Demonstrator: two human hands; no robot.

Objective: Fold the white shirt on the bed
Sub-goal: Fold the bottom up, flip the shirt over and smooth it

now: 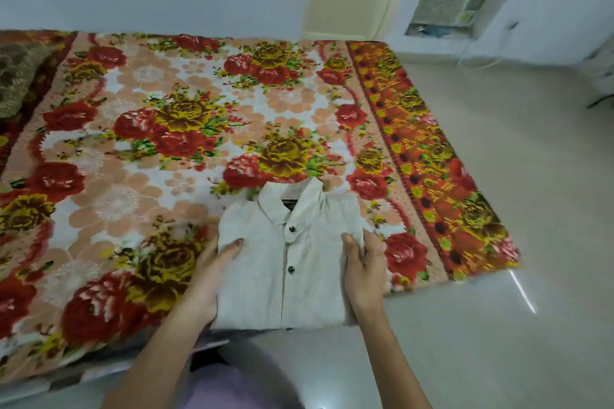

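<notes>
The bed (149,159), covered in a flowered print, spreads beyond and to the left of both hands. The white shirt (289,285), folded into a rectangle with its collar farthest away, lies between them. The left hand (212,279) and right hand (363,271) each clamp a side edge, thumbs on top. Dark buttons (292,229) run between the thumbs.

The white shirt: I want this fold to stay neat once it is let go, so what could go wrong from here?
1. The white shirt lies at the very near edge of the bed, so a small tug toward the person might slide it off.
2. The left hand and right hand grip only its side edges; if it is lifted like this, the middle may sag and the fold may open.
</notes>
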